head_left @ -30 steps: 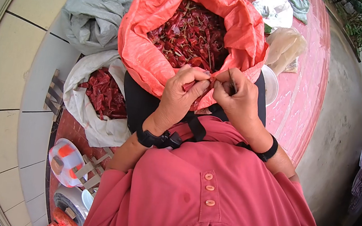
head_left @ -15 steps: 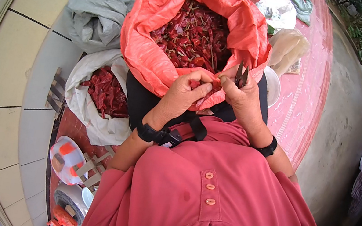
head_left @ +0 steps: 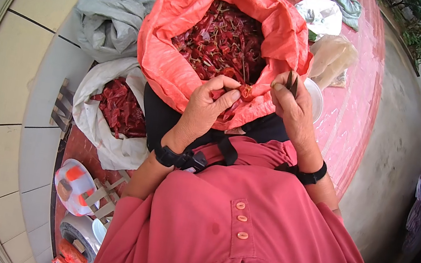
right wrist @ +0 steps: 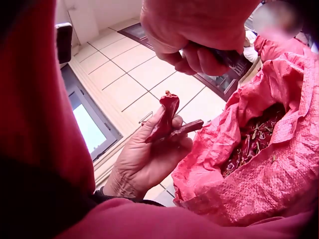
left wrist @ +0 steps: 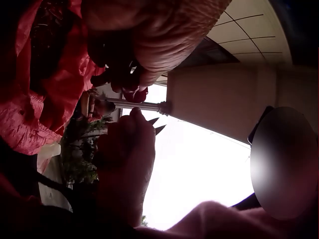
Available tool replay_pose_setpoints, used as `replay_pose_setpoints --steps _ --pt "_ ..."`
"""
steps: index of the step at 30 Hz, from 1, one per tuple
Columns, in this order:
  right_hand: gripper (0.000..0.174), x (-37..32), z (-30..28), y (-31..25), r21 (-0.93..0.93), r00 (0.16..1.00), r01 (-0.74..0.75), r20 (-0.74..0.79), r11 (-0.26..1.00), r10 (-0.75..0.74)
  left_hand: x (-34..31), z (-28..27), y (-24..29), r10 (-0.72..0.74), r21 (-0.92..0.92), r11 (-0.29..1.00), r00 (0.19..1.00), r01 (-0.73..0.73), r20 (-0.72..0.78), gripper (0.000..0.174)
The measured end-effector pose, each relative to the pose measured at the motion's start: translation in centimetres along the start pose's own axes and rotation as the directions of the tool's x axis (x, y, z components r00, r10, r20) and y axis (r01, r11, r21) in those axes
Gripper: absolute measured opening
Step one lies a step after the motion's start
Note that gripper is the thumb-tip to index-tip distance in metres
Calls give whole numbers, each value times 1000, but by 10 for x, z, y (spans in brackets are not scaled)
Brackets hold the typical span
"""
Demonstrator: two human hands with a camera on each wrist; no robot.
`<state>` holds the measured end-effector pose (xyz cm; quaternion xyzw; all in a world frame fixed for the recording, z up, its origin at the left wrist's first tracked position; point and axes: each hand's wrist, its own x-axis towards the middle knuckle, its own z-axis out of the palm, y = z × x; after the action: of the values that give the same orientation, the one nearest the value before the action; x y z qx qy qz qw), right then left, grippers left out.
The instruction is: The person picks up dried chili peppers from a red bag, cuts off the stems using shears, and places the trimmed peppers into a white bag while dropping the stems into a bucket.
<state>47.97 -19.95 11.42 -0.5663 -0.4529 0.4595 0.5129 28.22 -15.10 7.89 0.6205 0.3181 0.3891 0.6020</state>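
Observation:
My left hand (head_left: 202, 109) pinches a dried red chili pepper (right wrist: 168, 110) between thumb and fingers, over the near rim of the red woven sack. A second dried chili (right wrist: 187, 128) sticks out from the same hand in the right wrist view. My right hand (head_left: 296, 112), a little apart to the right, grips a pair of small snips (head_left: 292, 83). Their two dark pointed blades stick up past the fingers; their handles are hidden in the palm. The right thumb and forefinger come together at their tips. The red sack (head_left: 164, 55) stands open, holding many dried chilies (head_left: 219, 39) with stems.
A white sack (head_left: 91, 129) of dried red chilies (head_left: 123, 109) stands at the left, below a grey-green sack (head_left: 112, 22). A white bowl (head_left: 315, 101) is right of the red sack, near a clear plastic bag (head_left: 332, 57). A patterned basin (head_left: 72, 184) lies at lower left.
A second ago both hands met at the chili. My right hand has since drawn away to the right, its blades now pointing up. The left hand keeps its hold on the chilies.

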Motion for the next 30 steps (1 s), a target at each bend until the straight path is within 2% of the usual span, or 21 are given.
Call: replay_pose_setpoints --steps 2,4,7,10,11,13,14,16,17,18,19,20,21,22,23,24,26,27,30 --pt "8 -3 6 4 -152 993 119 9 981 -119 1 5 -3 68 44 997 998 -67 -9 9" --pt "12 -7 13 -4 -131 985 170 48 977 -165 3 6 -9 134 104 986 991 -132 -15 8" --pt "16 -3 14 5 -328 961 277 104 903 -257 5 5 -7 227 222 949 974 -223 8 7" --pt "13 -2 12 4 -238 981 190 79 953 -175 2 11 -4 84 34 996 996 -84 -16 7" --pt "11 -2 13 8 -375 949 313 95 873 -299 3 11 -1 145 163 976 989 -143 -3 7" --pt "8 -3 14 18 -610 840 503 179 613 -512 6 10 3 255 405 879 966 -251 45 9" --pt "7 -3 14 17 -547 866 449 72 707 -494 7 7 0 278 558 770 950 -310 144 10" --pt "6 -2 12 4 -385 901 342 -126 857 -416 6 -1 -15 264 775 467 904 -425 337 13" --pt "8 -2 6 -9 -242 940 234 -192 942 -283 2 -3 -30 262 736 504 892 -452 368 9" --pt "8 0 0 -14 -167 947 216 -205 962 -248 2 -2 -23 216 590 746 950 -309 224 8" --pt "8 1 -7 -16 -149 941 230 -216 962 -259 -2 2 -14 115 372 917 989 -142 95 8" --pt "9 3 -13 -12 -174 912 237 -299 956 -281 -6 4 -8 -24 104 994 1000 25 -6 9" --pt "10 7 -24 0 -337 869 255 -332 906 -368 -2 -3 -9 -107 -110 989 992 98 -72 12" --pt "11 12 -38 14 -492 817 265 -342 829 -464 3 -5 -9 -181 -498 862 974 92 -133 15" --pt "12 15 -51 26 -527 805 181 -405 831 -433 6 -18 -20 -198 -748 655 980 105 -35 18" --pt "12 18 -64 39 -551 787 95 -468 829 -401 7 -31 -30 -178 -916 381 982 129 64 22" --pt "10 22 -93 68 -686 808 -45 -453 726 -378 11 -41 -25 -258 -963 219 961 159 100 28" --pt "13 24 -107 84 -715 838 -212 -484 666 -253 13 -45 -23 -295 -976 134 947 171 125 31" --pt "20 23 -146 145 -879 887 -196 -348 436 -303 14 -55 -18 -226 -986 -50 960 157 164 37"
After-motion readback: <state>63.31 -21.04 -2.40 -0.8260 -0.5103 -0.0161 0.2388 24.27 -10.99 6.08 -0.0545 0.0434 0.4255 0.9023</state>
